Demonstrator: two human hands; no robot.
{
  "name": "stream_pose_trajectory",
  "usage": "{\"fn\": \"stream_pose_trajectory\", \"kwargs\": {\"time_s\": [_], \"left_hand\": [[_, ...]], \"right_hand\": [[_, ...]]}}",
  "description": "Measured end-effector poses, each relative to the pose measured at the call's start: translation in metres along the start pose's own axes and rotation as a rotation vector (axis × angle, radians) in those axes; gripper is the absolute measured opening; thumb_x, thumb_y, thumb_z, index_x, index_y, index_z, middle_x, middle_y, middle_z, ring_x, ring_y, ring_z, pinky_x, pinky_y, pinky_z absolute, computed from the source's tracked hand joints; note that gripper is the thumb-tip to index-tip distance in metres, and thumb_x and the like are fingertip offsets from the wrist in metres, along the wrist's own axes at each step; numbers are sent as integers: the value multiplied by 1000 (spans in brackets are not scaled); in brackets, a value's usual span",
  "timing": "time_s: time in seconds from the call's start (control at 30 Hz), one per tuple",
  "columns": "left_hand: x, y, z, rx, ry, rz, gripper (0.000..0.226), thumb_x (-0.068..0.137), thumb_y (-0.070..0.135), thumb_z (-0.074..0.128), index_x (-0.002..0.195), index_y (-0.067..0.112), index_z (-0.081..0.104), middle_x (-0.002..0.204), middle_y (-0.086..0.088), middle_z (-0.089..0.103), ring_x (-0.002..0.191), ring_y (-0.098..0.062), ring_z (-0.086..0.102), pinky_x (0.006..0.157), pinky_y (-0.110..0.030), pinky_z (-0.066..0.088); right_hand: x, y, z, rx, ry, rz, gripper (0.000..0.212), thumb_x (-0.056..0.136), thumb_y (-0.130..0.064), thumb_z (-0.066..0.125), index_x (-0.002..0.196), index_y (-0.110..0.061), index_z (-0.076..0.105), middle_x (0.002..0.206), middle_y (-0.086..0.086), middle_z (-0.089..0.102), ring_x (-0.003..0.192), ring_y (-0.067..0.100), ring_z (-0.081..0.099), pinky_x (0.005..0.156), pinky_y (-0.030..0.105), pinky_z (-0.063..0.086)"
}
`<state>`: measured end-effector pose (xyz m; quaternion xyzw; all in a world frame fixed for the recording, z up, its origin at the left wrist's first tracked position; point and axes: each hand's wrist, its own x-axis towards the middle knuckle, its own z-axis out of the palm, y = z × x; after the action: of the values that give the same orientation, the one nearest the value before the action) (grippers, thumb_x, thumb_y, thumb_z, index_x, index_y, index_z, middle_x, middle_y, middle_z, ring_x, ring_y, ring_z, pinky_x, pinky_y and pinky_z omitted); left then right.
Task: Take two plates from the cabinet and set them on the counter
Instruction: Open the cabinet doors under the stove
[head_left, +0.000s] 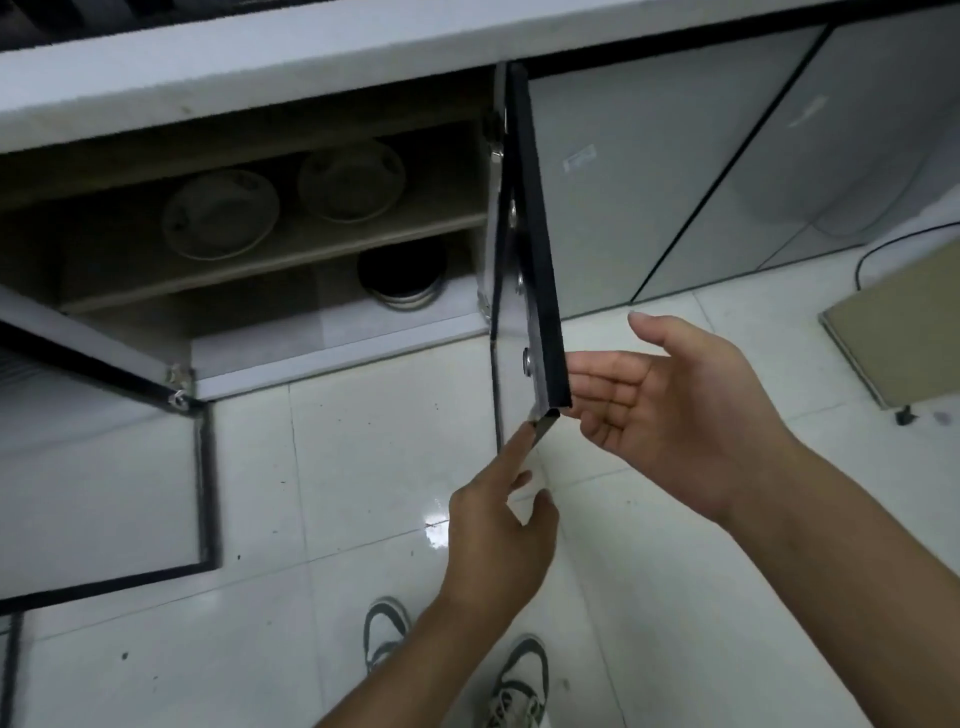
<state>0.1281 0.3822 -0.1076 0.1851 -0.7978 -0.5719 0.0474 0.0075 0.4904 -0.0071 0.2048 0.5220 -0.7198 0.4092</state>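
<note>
A low cabinet (332, 343) under the white counter (260, 67) stands open, both doors swung out. Two pale plates lie on its upper shelf: one on the left (221, 213), one to its right (352, 179). The right door (535, 244) is seen edge-on. My left hand (501, 535) points its index finger up against that door's lower corner. My right hand (675, 410) is open, palm facing left, its fingertips at the door's outer face. Neither hand holds anything.
A dark round pot or pan (402, 275) sits on the cabinet's lower level. The left door (98, 457) lies swung out over the tiled floor. Closed grey cabinet fronts (701, 171) run to the right. A small wheeled stand (904, 332) and my shoes (519, 680) are on the floor.
</note>
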Motion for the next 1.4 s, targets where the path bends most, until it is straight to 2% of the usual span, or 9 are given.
{"fn": "stream_pose_trajectory", "kwargs": {"time_s": [0.17,0.27,0.43,0.67,0.83,0.93,1.1,1.27,1.4], "left_hand": [[11,11,41,-4,-88,63,62,83,7,62,137,33,47,127,30,54,107,13,54,86,-3,42],[19,19,56,18,-117,73,60,82,8,65,135,29,49,111,52,43,98,27,48,81,3,38],[25,23,66,70,-157,94,59,81,9,65,134,28,51,104,57,41,95,28,47,79,7,34],[33,15,54,179,-169,47,50,82,17,67,130,25,55,117,26,49,102,17,39,79,13,23],[44,11,28,275,-184,84,50,84,25,66,132,24,53,132,9,58,117,-6,53,95,-12,32],[52,10,7,385,-159,150,50,81,23,67,129,19,56,130,2,62,116,-15,56,94,-8,24],[69,-5,-45,571,-142,269,50,76,20,67,126,12,59,125,-6,65,112,-25,60,93,-34,40],[82,-26,-101,659,-138,274,49,77,20,69,124,10,59,123,-9,66,110,-29,61,89,-45,51],[90,-41,-150,722,-115,243,51,78,22,69,126,9,58,125,-10,64,111,-31,60,89,-50,51]], "right_hand": [[-5,-29,-41,-67,47,1,61,85,-50,44,99,3,73,104,20,73,83,24,70,72,30,52],[-8,-46,-55,-146,93,-4,61,83,-52,47,91,2,75,95,17,75,77,23,71,65,28,53],[-13,-62,-69,-250,175,-46,58,83,-51,50,94,0,73,87,15,73,81,27,68,66,30,51],[-10,-54,-64,-388,359,-209,43,85,-43,55,93,-4,72,83,13,69,76,24,65,68,30,52],[-9,-50,-53,-600,463,-307,29,83,-40,59,83,-14,73,78,5,76,80,22,72,74,35,55],[-12,-44,-44,-770,549,-396,24,82,-43,58,80,-24,72,77,-1,75,83,18,70,77,38,54],[-12,-27,-10,-1229,748,-720,43,86,-48,48,118,-22,60,113,1,65,103,21,58,88,42,47],[9,-10,43,-1499,561,-893,43,90,-38,48,125,-13,54,119,7,60,110,21,49,90,27,33],[40,13,86,-1564,343,-831,50,88,-38,51,133,-15,50,139,8,50,130,24,40,106,40,36]]}}
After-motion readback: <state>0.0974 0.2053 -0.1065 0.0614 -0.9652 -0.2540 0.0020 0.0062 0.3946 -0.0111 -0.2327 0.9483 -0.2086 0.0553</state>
